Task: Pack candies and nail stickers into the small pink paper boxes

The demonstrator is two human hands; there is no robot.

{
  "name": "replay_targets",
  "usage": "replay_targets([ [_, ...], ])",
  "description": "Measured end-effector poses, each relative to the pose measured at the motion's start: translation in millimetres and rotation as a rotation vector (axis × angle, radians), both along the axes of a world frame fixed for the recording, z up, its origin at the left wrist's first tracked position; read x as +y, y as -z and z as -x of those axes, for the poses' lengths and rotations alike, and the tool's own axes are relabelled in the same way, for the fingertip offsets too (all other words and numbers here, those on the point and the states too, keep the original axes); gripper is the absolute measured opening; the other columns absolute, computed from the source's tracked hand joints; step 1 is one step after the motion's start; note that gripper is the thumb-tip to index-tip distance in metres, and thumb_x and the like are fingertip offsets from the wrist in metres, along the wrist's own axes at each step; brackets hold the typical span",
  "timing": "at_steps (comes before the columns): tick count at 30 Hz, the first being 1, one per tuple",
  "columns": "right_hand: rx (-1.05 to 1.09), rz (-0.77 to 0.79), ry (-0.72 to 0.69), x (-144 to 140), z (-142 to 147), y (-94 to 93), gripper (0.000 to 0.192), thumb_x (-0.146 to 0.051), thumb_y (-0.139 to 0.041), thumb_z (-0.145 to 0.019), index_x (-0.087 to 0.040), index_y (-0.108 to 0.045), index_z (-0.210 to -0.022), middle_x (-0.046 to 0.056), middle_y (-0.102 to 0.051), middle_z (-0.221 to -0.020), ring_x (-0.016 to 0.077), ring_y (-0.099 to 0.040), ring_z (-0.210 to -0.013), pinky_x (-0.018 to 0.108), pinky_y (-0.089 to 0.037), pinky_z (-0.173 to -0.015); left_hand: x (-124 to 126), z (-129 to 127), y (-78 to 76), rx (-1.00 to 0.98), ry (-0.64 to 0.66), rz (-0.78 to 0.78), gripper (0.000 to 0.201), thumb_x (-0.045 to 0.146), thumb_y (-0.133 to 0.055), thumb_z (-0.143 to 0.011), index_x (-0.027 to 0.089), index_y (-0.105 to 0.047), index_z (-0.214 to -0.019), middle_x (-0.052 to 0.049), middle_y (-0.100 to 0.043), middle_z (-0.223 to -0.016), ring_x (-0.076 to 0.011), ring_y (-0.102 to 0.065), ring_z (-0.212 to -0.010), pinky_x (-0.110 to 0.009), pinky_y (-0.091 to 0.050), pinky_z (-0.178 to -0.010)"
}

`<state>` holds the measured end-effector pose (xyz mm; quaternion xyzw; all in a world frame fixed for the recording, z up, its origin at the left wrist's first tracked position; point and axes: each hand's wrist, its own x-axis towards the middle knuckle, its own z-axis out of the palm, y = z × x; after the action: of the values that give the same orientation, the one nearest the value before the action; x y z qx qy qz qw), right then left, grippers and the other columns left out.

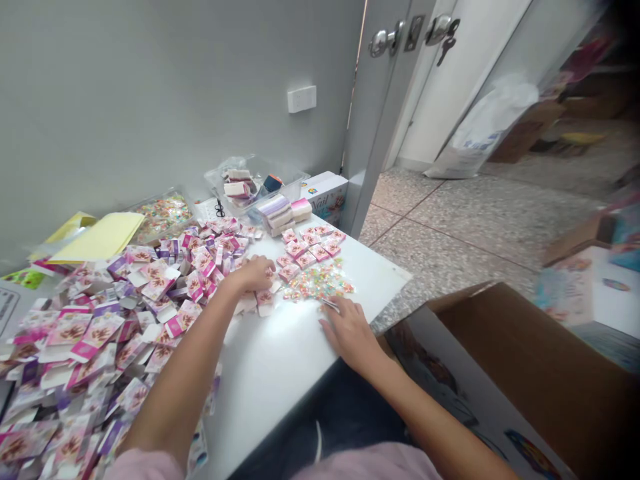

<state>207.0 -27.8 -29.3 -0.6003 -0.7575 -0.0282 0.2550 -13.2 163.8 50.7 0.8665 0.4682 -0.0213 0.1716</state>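
My left hand [257, 273] reaches over the right edge of a big heap of small pink and purple printed boxes [160, 280]. Its fingers are curled down at a few boxes [265, 298], and what is in them is hidden. Between the thumb and fingers of my right hand [354, 331] is a slim silver tool that looks like tweezers [330, 305]. Its tip is near a spread of tiny colourful pieces in clear packets [320, 280]. Just behind these, small pink boxes [307, 250] lie in rows on the white table [273, 360].
Clear plastic trays [255, 177] with bundled boxes stand at the back, by black scissors [219, 209] and a white carton [327, 190]. Yellow sheets [100, 237] lie at left. An open cardboard box [470, 320] is beside my right arm. A door [383, 100] stands behind the table corner.
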Motion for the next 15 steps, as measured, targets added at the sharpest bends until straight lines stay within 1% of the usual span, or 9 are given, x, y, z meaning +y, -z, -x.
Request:
replay_targets([
  [3, -0.092, 0.007, 0.064, 8.4, 5.9, 3.5, 0.019, -0.026, -0.064, -0.089, -0.012, -0.072, -0.1, 0.017, -0.062, -0.111, 0.0311, -0.053, -0.098, 0.043, -0.043, -0.08, -9.4, 6.3, -16.8, -0.025, 0.015, -0.002, 0.045, 0.019, -0.064, -0.063, 0.02, -0.068, -0.108, -0.009, -0.058, -0.106, -0.0315, -0.049, -0.112, -0.043, -0.04, -0.1],
  [5, -0.087, -0.002, 0.072, 13.5, 8.6, 6.0, 0.013, -0.024, -0.067, -0.087, -0.014, -0.073, -0.092, 0.016, -0.063, -0.106, 0.0308, -0.052, -0.098, 0.042, -0.041, -0.079, -26.4, 13.3, -31.4, -0.074, 0.004, -0.025, 0.046, 0.021, -0.061, -0.068, 0.019, -0.065, -0.115, -0.009, -0.054, -0.111, -0.0296, -0.047, -0.115, -0.039, -0.041, -0.1],
  [7, -0.082, -0.02, 0.078, 17.4, 10.3, 8.2, 0.01, -0.022, -0.067, -0.087, -0.014, -0.073, -0.086, 0.015, -0.064, -0.103, 0.0299, -0.051, -0.095, 0.042, -0.039, -0.078, -55.0, 21.1, -43.3, -0.17, -0.038, -0.076, 0.046, 0.025, -0.057, -0.077, 0.02, -0.061, -0.122, -0.009, -0.05, -0.114, -0.027, -0.047, -0.115, -0.038, -0.039, -0.102],
  [9, -0.068, -0.048, 0.075, 20.0, 11.4, 9.5, 0.011, -0.019, -0.066, -0.087, -0.014, -0.073, -0.081, 0.014, -0.065, -0.101, 0.0287, -0.052, -0.092, 0.042, -0.038, -0.078, -94.8, 27.1, -45.5, -0.454, -0.135, -0.072, 0.033, 0.03, -0.056, -0.082, 0.02, -0.065, -0.112, -0.006, -0.052, -0.102, -0.0217, -0.054, -0.094, -0.035, -0.046, -0.09],
  [10, -0.057, -0.066, 0.069, 20.8, 11.7, 9.5, 0.012, -0.018, -0.064, -0.088, -0.015, -0.072, -0.079, 0.013, -0.066, -0.101, 0.028, -0.052, -0.091, 0.042, -0.038, -0.079, -117.6, 28.6, -41.3, -0.567, -0.21, -0.04, 0.027, 0.033, -0.056, -0.084, 0.02, -0.066, -0.105, -0.005, -0.053, -0.095, -0.0193, -0.054, -0.084, -0.033, -0.048, -0.081],
  [11, -0.044, -0.086, 0.062, 21.3, 12.0, 9.0, 0.014, -0.016, -0.063, -0.088, -0.015, -0.071, -0.077, 0.012, -0.066, -0.1, 0.0272, -0.053, -0.091, 0.042, -0.037, -0.079, -141.2, 29.0, -33.5, -0.664, -0.307, -0.002, 0.022, 0.036, -0.056, -0.085, 0.019, -0.066, -0.093, -0.004, -0.054, -0.089, -0.0177, -0.053, -0.077, -0.03, -0.048, -0.073],
  [12, -0.034, -0.105, 0.062, 21.3, 12.0, 7.8, 0.016, -0.016, -0.061, -0.089, -0.015, -0.07, -0.076, 0.012, -0.067, -0.1, 0.0266, -0.054, -0.09, 0.043, -0.037, -0.08, -164.4, 28.1, -22.5, -0.767, -0.435, 0.054, 0.024, 0.04, -0.056, -0.086, 0.018, -0.063, -0.081, -0.003, -0.054, -0.081, -0.016, -0.053, -0.071, -0.028, -0.046, -0.064],
  [14, 0.024, -0.165, 0.069, 19.9, 11.9, 3.4, 0.018, -0.017, -0.058, -0.09, -0.014, -0.069, -0.076, 0.013, -0.067, -0.099, 0.0259, -0.055, -0.09, 0.043, -0.038, -0.081, -205.8, 23.2, 4.5, -0.942, -0.717, 0.254, 0.037, 0.05, -0.052, -0.089, 0.018, -0.055, -0.071, 0.001, -0.05, -0.06, -0.0124, -0.048, -0.053, -0.024, -0.043, -0.052],
  [15, 0.09, -0.196, 0.061, 18.5, 12.0, 0.3, 0.018, -0.018, -0.056, -0.091, -0.014, -0.068, -0.078, 0.013, -0.067, -0.097, 0.0253, -0.056, -0.089, 0.042, -0.04, -0.08, -222.6, 19.7, 18.1, -1.034, -0.834, 0.391, 0.039, 0.054, -0.052, -0.089, 0.018, -0.054, -0.074, 0.001, -0.054, -0.061, -0.0123, -0.05, -0.051, -0.024, -0.042, -0.048],
])
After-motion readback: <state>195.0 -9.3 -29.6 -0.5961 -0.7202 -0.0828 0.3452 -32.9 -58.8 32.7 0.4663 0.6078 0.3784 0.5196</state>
